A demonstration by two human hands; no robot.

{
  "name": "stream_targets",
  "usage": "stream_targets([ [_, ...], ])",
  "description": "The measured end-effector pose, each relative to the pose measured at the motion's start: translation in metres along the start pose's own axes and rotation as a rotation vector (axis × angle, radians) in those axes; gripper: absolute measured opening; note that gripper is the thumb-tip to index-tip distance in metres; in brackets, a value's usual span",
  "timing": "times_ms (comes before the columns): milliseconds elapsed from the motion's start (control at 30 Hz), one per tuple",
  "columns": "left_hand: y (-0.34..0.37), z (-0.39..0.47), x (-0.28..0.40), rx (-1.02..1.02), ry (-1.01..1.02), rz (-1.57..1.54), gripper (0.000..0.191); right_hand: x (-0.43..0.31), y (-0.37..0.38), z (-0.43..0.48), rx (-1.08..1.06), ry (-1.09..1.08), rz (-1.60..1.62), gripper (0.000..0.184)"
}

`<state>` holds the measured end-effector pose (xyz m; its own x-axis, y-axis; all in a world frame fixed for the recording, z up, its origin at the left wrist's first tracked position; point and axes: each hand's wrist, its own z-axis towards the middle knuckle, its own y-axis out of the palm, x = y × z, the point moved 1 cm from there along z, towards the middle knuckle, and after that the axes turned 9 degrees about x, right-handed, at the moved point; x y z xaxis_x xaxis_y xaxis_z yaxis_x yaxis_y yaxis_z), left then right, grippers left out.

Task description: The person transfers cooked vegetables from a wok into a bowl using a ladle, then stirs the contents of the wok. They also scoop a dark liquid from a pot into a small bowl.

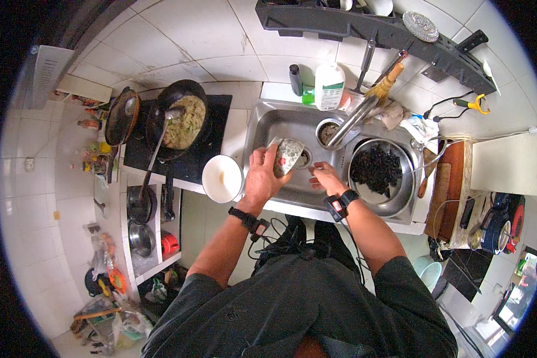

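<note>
My left hand (265, 178) grips a flower-patterned bowl (288, 156), tilted on its side over the steel sink (275, 117). My right hand (327, 178) is just right of the bowl, near the drain (303, 159), fingers apart and holding nothing. A white bowl (223, 178) with a brownish spot inside stands left of my left hand, at the counter's edge. Right of my right hand, a round metal basin (366, 206) holds dark, leafy-looking food (378, 166). Behind it, a small metal container (329, 129) with dark contents sits beneath the faucet (352, 120).
A wok (154, 129) of cooked food with a metal ladle (160, 142) rests on the black cooktop (219, 134); a lidded pan (121, 117) is left of it. Behind the sink stand a white jug (329, 87) and a dark bottle (296, 80). A knife (472, 41) sits in the wall rack.
</note>
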<state>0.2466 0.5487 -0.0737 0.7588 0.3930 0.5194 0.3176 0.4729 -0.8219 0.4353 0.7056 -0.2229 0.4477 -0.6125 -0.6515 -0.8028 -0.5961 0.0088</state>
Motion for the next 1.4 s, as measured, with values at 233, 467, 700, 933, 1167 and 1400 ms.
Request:
stream_targets([
  [233,0.006,0.004,-0.012,0.137,-0.241,-0.125,0.094,-0.066,-0.056,0.031,0.164,-0.246,0.124,0.038],
  [467,0.041,-0.031,-0.047,-0.242,-1.024,-1.397,0.064,-0.127,-0.076,0.099,0.336,-0.667,0.191,0.032],
  [700,0.102,-0.034,-0.037,-0.430,-1.088,-1.536,0.064,-0.127,-0.080,0.117,0.133,-0.523,0.145,0.038],
  [933,0.115,-0.001,-0.004,-0.596,-1.119,-1.583,0.069,-0.064,-0.085,-0.038,-0.029,-0.208,0.217,0.069],
  [1167,0.095,-0.005,0.025,-0.489,-0.815,-1.312,0.064,-0.078,-0.087,-0.017,0.471,-0.719,-0.811,0.039],
  [1400,0.086,-0.022,0.025,-0.361,-0.960,-1.367,0.060,-0.069,-0.048,-0.018,0.580,-0.771,-0.808,0.032],
])
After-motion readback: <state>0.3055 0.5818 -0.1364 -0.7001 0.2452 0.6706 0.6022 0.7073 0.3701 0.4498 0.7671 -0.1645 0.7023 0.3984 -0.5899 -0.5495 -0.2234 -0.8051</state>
